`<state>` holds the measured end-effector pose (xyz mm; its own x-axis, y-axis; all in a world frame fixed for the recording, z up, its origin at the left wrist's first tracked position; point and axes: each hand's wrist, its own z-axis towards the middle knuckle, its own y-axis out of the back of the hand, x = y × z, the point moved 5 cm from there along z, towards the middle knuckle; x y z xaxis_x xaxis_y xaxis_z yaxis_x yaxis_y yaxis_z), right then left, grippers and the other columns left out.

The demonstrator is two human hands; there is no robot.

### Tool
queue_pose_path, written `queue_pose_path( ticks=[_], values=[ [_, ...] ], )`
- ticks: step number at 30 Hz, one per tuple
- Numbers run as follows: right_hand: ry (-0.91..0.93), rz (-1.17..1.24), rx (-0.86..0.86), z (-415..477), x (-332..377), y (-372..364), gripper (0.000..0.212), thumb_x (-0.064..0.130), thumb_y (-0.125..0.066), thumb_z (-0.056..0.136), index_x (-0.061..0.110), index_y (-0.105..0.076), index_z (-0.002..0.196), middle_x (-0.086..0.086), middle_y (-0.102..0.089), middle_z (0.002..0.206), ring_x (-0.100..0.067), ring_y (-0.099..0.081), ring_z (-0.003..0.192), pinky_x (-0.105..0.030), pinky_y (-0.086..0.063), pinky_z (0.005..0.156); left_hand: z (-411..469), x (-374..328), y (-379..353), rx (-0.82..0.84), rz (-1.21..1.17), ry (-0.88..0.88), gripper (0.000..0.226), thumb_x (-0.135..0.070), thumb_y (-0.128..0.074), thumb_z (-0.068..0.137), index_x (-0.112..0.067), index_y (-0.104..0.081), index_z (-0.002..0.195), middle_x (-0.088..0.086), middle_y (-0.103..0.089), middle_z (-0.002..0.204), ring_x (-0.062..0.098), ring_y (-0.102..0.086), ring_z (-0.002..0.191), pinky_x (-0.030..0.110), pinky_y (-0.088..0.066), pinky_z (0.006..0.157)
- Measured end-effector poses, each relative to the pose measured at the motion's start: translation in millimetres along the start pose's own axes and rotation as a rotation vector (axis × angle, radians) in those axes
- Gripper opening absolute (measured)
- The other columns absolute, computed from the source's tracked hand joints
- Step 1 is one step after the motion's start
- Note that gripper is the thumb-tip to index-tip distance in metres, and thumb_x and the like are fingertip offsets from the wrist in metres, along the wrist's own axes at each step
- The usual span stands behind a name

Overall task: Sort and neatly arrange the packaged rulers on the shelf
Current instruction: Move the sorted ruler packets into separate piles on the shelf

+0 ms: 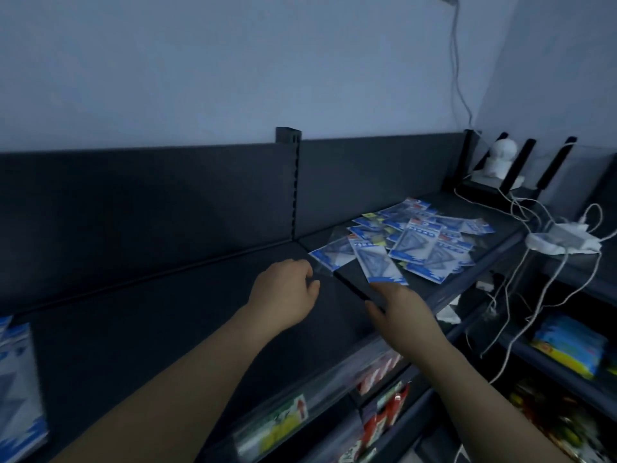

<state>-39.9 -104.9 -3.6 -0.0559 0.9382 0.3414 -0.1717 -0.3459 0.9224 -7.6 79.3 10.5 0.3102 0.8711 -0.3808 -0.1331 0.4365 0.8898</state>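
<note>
On shelf [167, 312], right: ruler packets [430, 242] heaped, overlapping.
Right hand [400, 307]: grips one packet [377, 262] by its near edge.
Left hand [283, 285]: curled beside neighbouring packet [330, 253]; grip unclear.

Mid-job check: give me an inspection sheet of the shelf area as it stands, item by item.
Surface: dark top shelf, two bays split by a slotted upright.
Job's things: loose pile of ruler packets in the right bay; tidy stack at far left.
Clutter: white camera-like device and power strip on the neighbouring shelf.
Grips: right hand holds the front packet by its lower end; left hand is curled at a clear packet edge, hold unclear through blur.
Cables: white leads hang from the power strip; grey cable runs down the wall.
Surroundings: pale wall; colourful goods on lower shelves.
</note>
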Motion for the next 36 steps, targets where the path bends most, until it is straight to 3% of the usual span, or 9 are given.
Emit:
queue_pose_path(
  ticks=[6, 10, 15, 18, 23, 27, 30, 32, 36],
  values=[
    [-0.07, -0.02, -0.014, 73, -55, -7, 0.043, 0.03, -0.049, 0.097, 0.012, -0.05, 0.136, -0.007, -0.051, 0.14, -0.022, -0.046, 0.127, -0.032, -0.036, 0.104, 78, 6, -41, 0.079, -0.026, 0.08, 0.03, -0.036, -0.051, 0.092, -0.017, -0.057, 0.114, 0.005, -0.059, 0.113, 0.023, -0.055, 0.101, 0.038, -0.05, 0.083],
    [-0.057, -0.077, -0.017, 105, -79, -21, 0.046, 0.035, -0.046, 0.098, 0.014, -0.048, 0.138, -0.007, -0.039, 0.149, -0.024, -0.027, 0.141, -0.037, -0.019, 0.117, 115, 10, -68, 0.128, -0.025, 0.141, 0.034, -0.039, -0.052, 0.091, -0.014, -0.055, 0.115, 0.009, -0.057, 0.119, 0.029, -0.05, 0.109, 0.038, -0.047, 0.088],
    [-0.06, -0.158, -0.007, 127, -94, -31, 0.047, 0.044, -0.039, 0.097, 0.019, -0.046, 0.137, -0.005, -0.031, 0.153, -0.022, -0.017, 0.144, -0.042, -0.007, 0.118, 142, 0, -93, 0.134, 0.013, 0.171, 0.042, -0.042, -0.053, 0.09, -0.015, -0.052, 0.121, 0.01, -0.052, 0.127, 0.03, -0.045, 0.117, 0.038, -0.041, 0.094],
    [-0.051, -0.141, 0.051, 130, -102, -33, 0.039, 0.043, -0.037, 0.098, 0.021, -0.053, 0.126, -0.003, -0.037, 0.148, -0.022, -0.028, 0.138, -0.042, -0.013, 0.114, 147, -13, -99, 0.073, 0.079, 0.139, 0.052, -0.046, -0.052, 0.09, -0.019, -0.048, 0.134, 0.006, -0.047, 0.135, 0.028, -0.04, 0.123, 0.038, -0.035, 0.1],
    [0.028, -0.03, -0.068, 136, -116, -21, 0.037, 0.031, -0.04, 0.098, 0.017, -0.058, 0.127, -0.006, -0.053, 0.137, -0.028, -0.045, 0.126, -0.037, -0.034, 0.105, 149, -49, -116, 0.083, -0.192, 0.159, 0.045, -0.052, -0.067, 0.079, -0.011, -0.063, 0.096, 0.005, -0.061, 0.103, 0.022, -0.056, 0.099, 0.03, -0.048, 0.081],
    [-0.102, -0.164, -0.029, 148, -159, -6, 0.041, 0.033, -0.03, 0.099, 0.02, -0.049, 0.134, -0.008, -0.038, 0.147, -0.028, -0.027, 0.139, -0.041, -0.021, 0.114, 156, -66, -129, 0.15, -0.227, 0.227, 0.069, -0.045, -0.079, 0.071, -0.01, -0.051, 0.123, 0.01, -0.047, 0.132, 0.026, -0.043, 0.126, 0.031, -0.04, 0.098],
    [-0.04, -0.143, 0.006, 143, -167, -6, 0.039, 0.033, -0.031, 0.101, 0.026, -0.049, 0.135, -0.001, -0.037, 0.149, -0.023, -0.023, 0.141, -0.038, -0.015, 0.115, 164, -69, -130, 0.123, -0.354, 0.272, 0.061, -0.025, -0.083, 0.069, -0.011, -0.051, 0.118, 0.01, -0.055, 0.126, 0.024, -0.052, 0.117, 0.027, -0.044, 0.089],
    [-0.013, -0.111, -0.023, 140, -168, -5, 0.037, 0.033, -0.034, 0.101, 0.029, -0.052, 0.134, 0.002, -0.039, 0.148, -0.02, -0.025, 0.141, -0.034, -0.015, 0.114, 165, -69, -130, 0.11, -0.434, 0.308, 0.071, -0.015, -0.081, 0.071, -0.011, -0.045, 0.132, 0.007, -0.055, 0.128, 0.022, -0.054, 0.115, 0.024, -0.043, 0.086],
    [0.07, -0.037, -0.054, 138, -166, -4, 0.034, 0.034, -0.043, 0.098, 0.03, -0.059, 0.127, 0.007, -0.048, 0.143, -0.017, -0.037, 0.135, -0.033, -0.025, 0.111, 166, -70, -130, 0.028, -0.66, 0.338, 0.062, -0.006, -0.06, 0.087, -0.016, -0.032, 0.142, 0.001, -0.053, 0.129, 0.017, -0.052, 0.106, 0.022, -0.04, 0.084]
  ],
)
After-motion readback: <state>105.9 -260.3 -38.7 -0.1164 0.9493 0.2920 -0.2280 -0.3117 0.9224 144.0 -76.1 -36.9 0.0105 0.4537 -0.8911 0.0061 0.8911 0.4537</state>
